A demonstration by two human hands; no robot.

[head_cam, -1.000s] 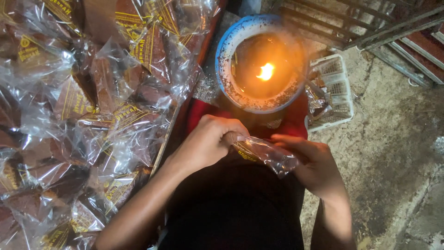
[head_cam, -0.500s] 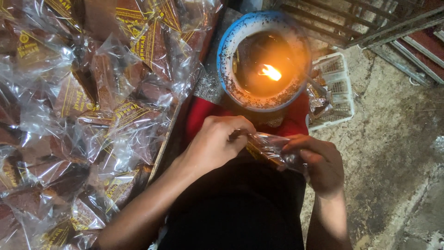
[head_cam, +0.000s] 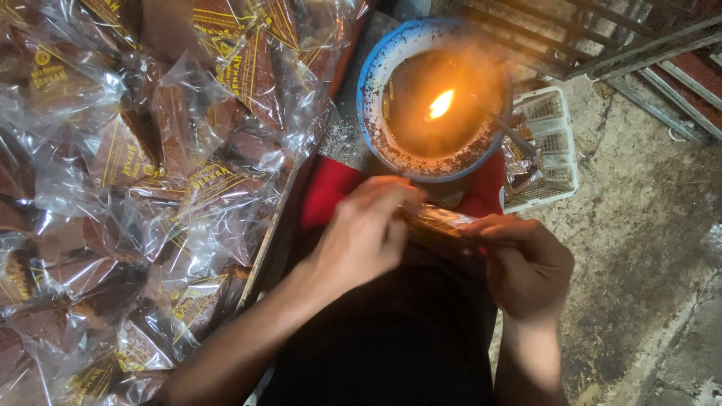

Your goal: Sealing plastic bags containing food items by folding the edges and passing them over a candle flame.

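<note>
1. A small clear plastic packet [head_cam: 440,225] with brown contents is held over the lap, just below a blue-rimmed bowl [head_cam: 368,90] in which a small flame [head_cam: 441,104] burns.
2. The packet is pinched at its near end by the left hand [head_cam: 361,233], whose fingers are closed on the film; its far end is enclosed by the right hand [head_cam: 526,263], curled around it.
3. The packet is judged to be light, soft and crinkly, with slippery film that would melt readily; a hold at both ends, away from the part nearest the flame, appears the safest.
4. A red cloth [head_cam: 327,192] is seen beneath the bowl, and a white slotted plastic tray [head_cam: 560,162] lies just beside the bowl on the right.
5. A large heap of filled packets [head_cam: 143,188] is spread along the left, close against the left forearm, so little free room is left on that side.
6. Bare concrete floor [head_cam: 647,248] is seen to the right, and metal bars [head_cam: 602,45] cross the upper right; more open room is offered there.
</note>
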